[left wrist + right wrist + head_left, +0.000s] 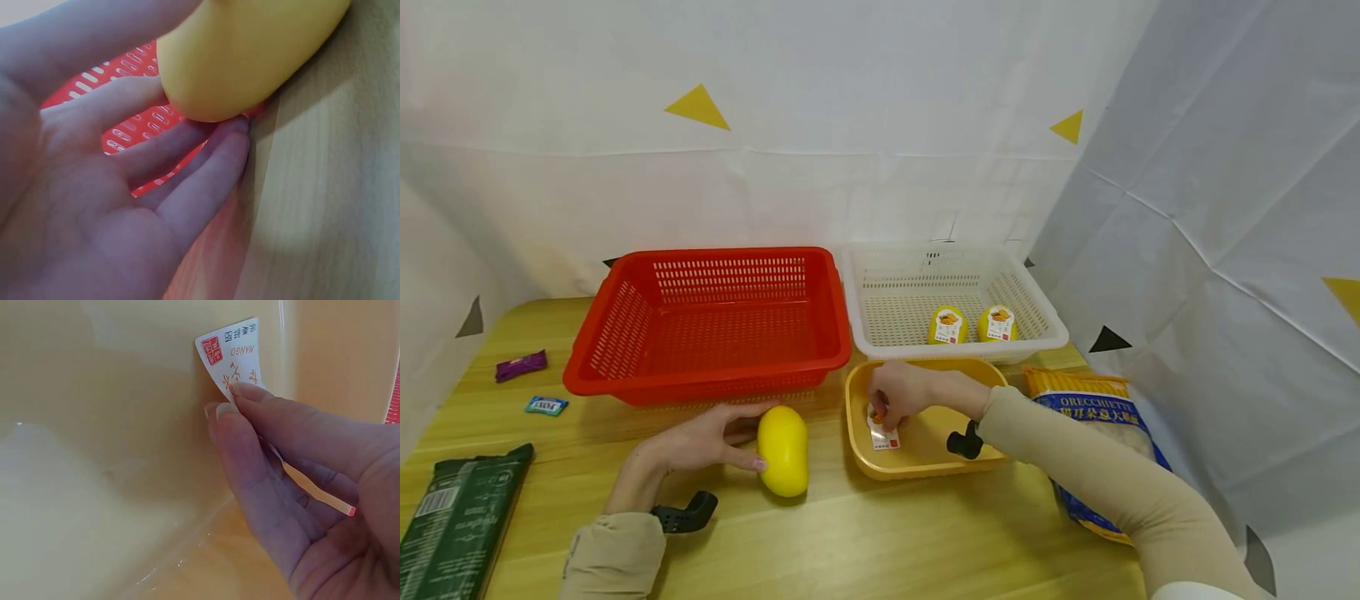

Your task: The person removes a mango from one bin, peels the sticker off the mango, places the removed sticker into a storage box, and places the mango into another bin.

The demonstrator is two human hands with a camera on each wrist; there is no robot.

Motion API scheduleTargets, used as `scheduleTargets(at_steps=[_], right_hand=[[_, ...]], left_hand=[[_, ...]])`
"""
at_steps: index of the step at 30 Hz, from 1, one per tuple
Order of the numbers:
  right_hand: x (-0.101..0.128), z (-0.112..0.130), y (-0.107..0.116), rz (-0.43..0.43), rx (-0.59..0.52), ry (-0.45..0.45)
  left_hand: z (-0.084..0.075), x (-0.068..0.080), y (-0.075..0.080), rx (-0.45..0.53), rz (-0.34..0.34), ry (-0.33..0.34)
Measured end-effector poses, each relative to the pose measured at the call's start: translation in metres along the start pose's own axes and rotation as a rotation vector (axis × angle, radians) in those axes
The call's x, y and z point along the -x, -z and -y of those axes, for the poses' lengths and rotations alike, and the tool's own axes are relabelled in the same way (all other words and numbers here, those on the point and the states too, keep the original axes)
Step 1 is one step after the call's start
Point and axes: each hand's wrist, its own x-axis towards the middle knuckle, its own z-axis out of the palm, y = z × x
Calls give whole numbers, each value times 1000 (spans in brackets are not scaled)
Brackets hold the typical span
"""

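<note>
Two risks: right hand (294,487) pinches a white paper mango label (234,356) (sticky, likely clinging); open left hand (700,446) barely steadies the smooth yellow mango (783,451), which may roll.

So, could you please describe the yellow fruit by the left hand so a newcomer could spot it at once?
Start at the red basket on the wooden table. Just in front of its right corner lies the plain yellow mango, touched by the left hand. Unlike the two labelled mangoes in the white basket, it carries no sticker.

Bright, even light – soft shadows, wide-angle bending, blurred wrist close-ups.
</note>
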Motion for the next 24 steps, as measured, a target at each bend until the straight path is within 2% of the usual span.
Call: scheduleTargets(at_steps=[8, 24], right_hand=[[-4, 0, -2, 1, 71, -18], [1, -3, 1, 54, 98, 3]], left_hand=[[0, 0, 0, 3, 1, 5], [-3, 2, -1, 17, 5, -3]])
